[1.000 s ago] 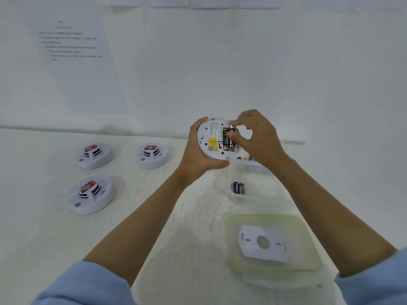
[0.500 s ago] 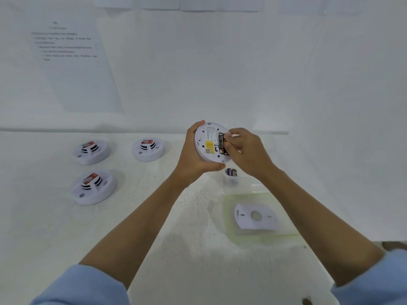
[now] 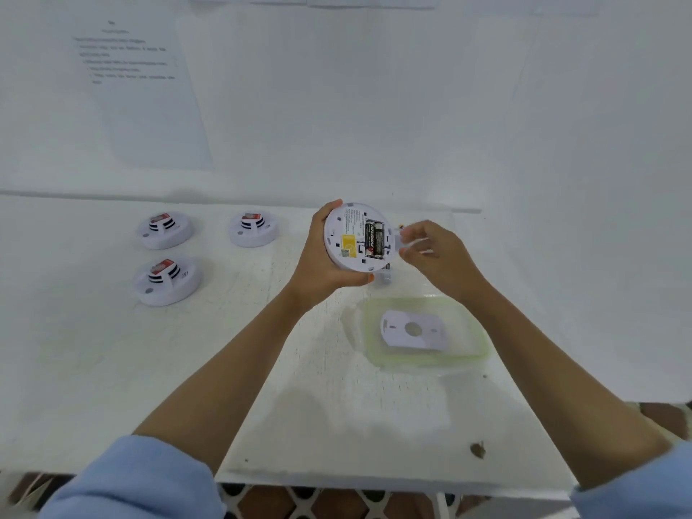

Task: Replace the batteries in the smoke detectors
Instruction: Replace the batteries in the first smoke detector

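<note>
Head view: the left hand grips a smoke detector above the white surface, its back up and two batteries seated. The right hand hovers just beside it, fingers loosely curled, blurred; whether it holds anything I cannot tell.

Mounting plate in tray.

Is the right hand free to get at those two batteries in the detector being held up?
Probably yes. The batteries lie uncovered in the detector that the left hand holds by its rim, and the right hand hovers just beside them with nothing between.
</note>
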